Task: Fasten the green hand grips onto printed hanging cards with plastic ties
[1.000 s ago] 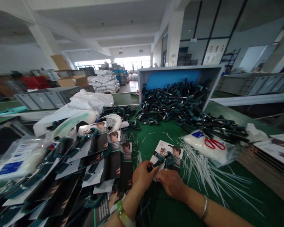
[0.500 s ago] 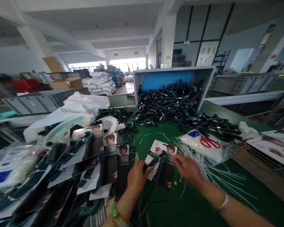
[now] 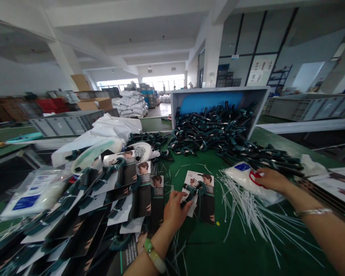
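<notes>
My left hand (image 3: 176, 211) is closed around one handle of the dark-green-handled pliers (image 3: 200, 188), which lie on a printed backing card (image 3: 208, 209) on the green table. The card is tilted slightly and shows a small photo of a person. Off to the right, my right hand (image 3: 271, 180) has its fingers on the red-handled scissors (image 3: 256, 177), which rest on a clear plastic bag (image 3: 241, 178) of white ties. Most of the scissors is hidden by the fingers. Loose white cable ties (image 3: 247, 209) fan out below the bag.
Carded pliers (image 3: 129, 209) are piled in overlapping layers at the left. A tipped grey crate (image 3: 175, 94) spills many pliers (image 3: 215, 126) onto the table. A white tub (image 3: 142, 151) holds small metal parts. Stacked printed cards (image 3: 333, 188) stand at the right edge.
My right hand has moved right, from beside the card to the scissors, and has taken hold of them. My left hand stays at the pliers. The view has shifted slightly.
</notes>
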The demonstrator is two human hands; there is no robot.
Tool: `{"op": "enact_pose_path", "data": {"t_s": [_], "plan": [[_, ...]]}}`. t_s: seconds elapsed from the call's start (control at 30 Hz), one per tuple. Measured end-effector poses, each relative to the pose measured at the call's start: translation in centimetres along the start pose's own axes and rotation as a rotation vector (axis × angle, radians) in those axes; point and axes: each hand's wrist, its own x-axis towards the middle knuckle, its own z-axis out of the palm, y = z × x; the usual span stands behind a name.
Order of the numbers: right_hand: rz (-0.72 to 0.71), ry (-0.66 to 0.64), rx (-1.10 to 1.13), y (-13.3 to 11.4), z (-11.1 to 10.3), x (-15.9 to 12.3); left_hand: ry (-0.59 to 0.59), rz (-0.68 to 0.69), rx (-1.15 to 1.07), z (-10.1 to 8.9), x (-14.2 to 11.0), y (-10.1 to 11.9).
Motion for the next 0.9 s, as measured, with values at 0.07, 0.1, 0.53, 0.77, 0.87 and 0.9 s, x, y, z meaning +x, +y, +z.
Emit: {"op": "enact_pose_path", "data": {"t_s": [0.07,0.1,0.53,0.77,0.87,0.9], "plan": [[-0.031,-0.205,0.146,-2.2,0.2,-2.6,0.018,0.054,0.032,0.1,0.0,0.7],[-0.077,-0.332,0.229,-3.6,0.6,-4.2,0.014,0.066,0.063,0.2,0.0,1.2],[-0.837,-0.057,-0.409,-11.4,6.3,-10.1,-0.058,-0.092,-0.050,0.3,1.5,2.3],[-0.951,0.020,-0.453,-10.5,5.8,-10.0,-0.059,-0.162,-0.197,0.9,2.4,1.5],[-0.961,0.031,-0.476,-10.3,6.0,-10.1,-0.068,-0.139,-0.214,1.0,2.4,1.7],[-0.959,0.034,-0.475,-10.3,6.1,-10.1,-0.071,-0.128,-0.219,1.0,2.3,1.7]]}}
